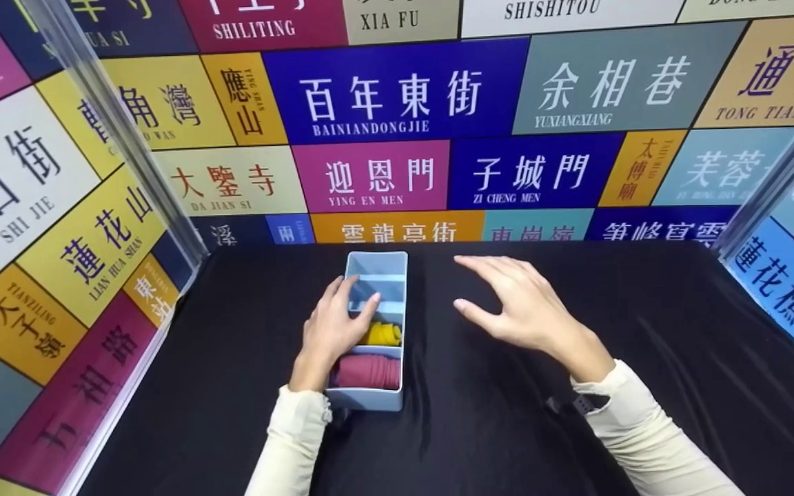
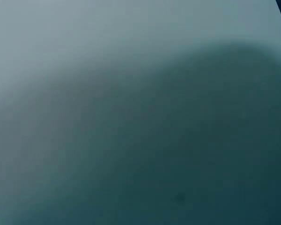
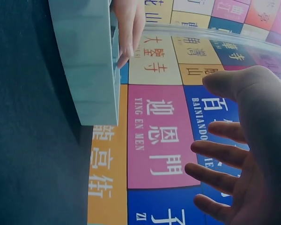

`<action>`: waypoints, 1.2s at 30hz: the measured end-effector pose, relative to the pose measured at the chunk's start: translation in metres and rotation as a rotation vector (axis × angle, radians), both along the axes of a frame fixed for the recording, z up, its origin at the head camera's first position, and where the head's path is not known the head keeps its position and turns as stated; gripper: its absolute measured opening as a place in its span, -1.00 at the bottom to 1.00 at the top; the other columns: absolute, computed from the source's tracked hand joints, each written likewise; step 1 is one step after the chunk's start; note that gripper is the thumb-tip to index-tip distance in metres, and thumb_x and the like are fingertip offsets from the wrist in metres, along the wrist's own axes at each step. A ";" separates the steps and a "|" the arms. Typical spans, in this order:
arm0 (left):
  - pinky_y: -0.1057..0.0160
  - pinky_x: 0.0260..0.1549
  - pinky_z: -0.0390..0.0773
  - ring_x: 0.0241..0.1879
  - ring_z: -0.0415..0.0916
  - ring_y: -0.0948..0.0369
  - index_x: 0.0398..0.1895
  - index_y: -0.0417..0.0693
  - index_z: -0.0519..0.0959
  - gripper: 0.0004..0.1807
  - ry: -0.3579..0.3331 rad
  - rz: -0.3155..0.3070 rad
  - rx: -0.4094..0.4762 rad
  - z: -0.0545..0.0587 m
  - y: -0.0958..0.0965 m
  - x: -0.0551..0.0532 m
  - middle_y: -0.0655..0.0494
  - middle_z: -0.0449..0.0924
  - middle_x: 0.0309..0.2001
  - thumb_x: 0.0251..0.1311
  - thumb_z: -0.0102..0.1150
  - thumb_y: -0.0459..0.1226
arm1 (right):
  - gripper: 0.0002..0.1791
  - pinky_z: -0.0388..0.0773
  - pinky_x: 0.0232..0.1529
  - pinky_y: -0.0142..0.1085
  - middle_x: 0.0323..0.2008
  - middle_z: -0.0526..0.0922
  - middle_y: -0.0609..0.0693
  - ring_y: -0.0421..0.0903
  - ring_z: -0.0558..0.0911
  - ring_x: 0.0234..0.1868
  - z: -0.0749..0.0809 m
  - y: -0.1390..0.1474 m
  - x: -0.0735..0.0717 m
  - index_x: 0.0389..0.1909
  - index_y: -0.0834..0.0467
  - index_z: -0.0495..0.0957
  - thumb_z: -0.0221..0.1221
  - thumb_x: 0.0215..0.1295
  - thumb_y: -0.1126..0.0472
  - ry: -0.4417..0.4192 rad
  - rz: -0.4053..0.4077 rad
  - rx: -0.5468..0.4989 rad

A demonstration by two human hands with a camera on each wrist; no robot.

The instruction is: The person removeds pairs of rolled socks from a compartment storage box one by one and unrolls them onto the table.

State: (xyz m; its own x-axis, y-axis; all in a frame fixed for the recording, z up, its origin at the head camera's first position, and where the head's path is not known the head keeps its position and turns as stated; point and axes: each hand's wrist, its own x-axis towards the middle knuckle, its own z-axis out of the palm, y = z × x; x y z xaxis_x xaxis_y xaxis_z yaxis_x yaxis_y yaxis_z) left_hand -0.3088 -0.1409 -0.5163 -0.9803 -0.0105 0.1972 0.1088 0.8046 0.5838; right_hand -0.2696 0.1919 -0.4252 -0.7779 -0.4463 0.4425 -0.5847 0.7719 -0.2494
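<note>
A long pale blue divided box (image 1: 378, 267) stands lengthwise on the black cloth in the head view. My left hand (image 1: 331, 324) reaches over its left side, thumb and a fingertip above the inside, holding nothing visible. Just beside the thumb lies a yellow rolled cloth (image 1: 383, 335). A dark pink rolled cloth (image 1: 368, 372) fills the nearest compartment, partly covered by my left wrist. My right hand (image 1: 517, 303) hovers to the right of the box, fingers spread and holding nothing. The right wrist view shows the box's side wall (image 3: 86, 65) beyond those fingers. A blurred, close surface fills the left wrist view.
Black cloth (image 1: 493, 427) covers the table, with some creases at right. A colourful wall panel (image 1: 397, 89) of printed signs rises behind and at both sides. Clear upright corner strips (image 1: 131, 124) edge the workspace.
</note>
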 end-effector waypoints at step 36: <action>-0.15 0.56 0.31 0.56 0.40 0.01 0.52 0.26 0.51 -0.42 -0.032 -0.048 0.415 -0.014 -0.012 -0.006 0.12 0.52 0.53 0.45 0.13 -0.23 | -0.57 0.73 0.18 -0.21 0.20 0.76 -0.11 -0.17 0.75 0.13 -0.028 -0.081 0.029 0.32 -0.02 0.68 0.34 0.51 0.00 -0.188 0.368 -0.066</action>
